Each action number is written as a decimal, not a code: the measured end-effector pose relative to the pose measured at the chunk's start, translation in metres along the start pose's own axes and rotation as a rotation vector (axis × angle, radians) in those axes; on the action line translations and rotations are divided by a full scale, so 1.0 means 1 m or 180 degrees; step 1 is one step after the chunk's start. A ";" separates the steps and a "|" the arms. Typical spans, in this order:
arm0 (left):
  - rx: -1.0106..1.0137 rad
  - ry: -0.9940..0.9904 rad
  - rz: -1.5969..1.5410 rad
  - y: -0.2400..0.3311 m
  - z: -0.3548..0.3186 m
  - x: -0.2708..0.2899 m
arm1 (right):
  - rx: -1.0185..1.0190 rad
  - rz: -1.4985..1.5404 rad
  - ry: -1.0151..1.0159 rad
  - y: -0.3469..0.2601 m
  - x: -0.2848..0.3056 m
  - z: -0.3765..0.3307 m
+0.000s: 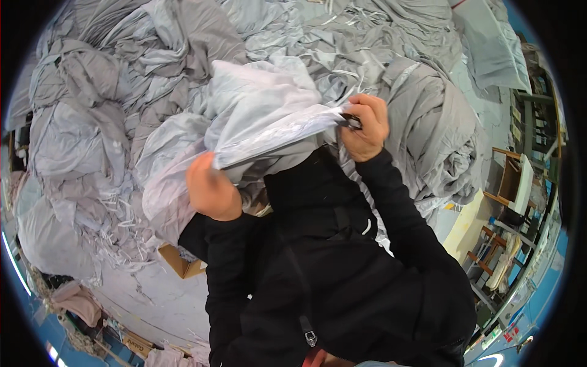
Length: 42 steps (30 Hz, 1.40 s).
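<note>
A pale grey-white piece of cloth (pixel 263 92) lies across my lap, its edge pulled into a straight band between my hands. My left hand (pixel 213 188), somewhat blurred, is closed on the left end of that edge. At the other end my right hand (pixel 367 126) is closed, with a small black looped tool (pixel 350 121), possibly thread snips, in its fingers and the cloth's corner against them. The tool's blades cannot be made out. Loose white strings (pixel 361 74) lie just beyond the right hand.
Heaps of crumpled grey fabric (pixel 79 134) spread to the left and far side. A rolled grey bundle (pixel 428 128) is at the right. A cardboard box (pixel 177 262) stands by my left elbow. Wooden shelving or furniture (pixel 510 177) lines the far right.
</note>
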<state>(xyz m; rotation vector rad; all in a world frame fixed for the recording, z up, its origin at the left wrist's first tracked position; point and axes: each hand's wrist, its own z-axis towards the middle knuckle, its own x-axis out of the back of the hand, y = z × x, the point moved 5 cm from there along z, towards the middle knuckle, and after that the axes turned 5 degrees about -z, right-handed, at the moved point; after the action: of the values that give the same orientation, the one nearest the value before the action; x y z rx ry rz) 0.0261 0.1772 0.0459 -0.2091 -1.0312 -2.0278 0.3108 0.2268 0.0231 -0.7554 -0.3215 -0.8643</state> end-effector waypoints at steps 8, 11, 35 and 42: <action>0.1297 0.0715 0.0187 -0.092 -0.035 0.029 | 0.0266 0.0138 -0.0989 -0.031 -0.004 -0.045; 0.1637 0.0718 -0.0007 -0.109 -0.047 0.029 | 0.0064 0.0117 -0.1041 -0.028 0.002 -0.053; 0.2052 0.0472 -0.1853 -0.125 -0.027 0.039 | -0.1801 0.2376 -0.1040 -0.001 0.008 0.002; 0.3266 -0.0708 -0.2976 -0.133 -0.005 0.021 | -0.2874 0.3108 -0.0388 0.075 -0.054 0.028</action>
<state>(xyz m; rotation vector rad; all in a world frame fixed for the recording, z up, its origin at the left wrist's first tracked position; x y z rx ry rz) -0.0849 0.2025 -0.0263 0.7266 -2.4788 -1.9008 0.3369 0.3090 -0.0213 -1.6127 0.3725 0.0264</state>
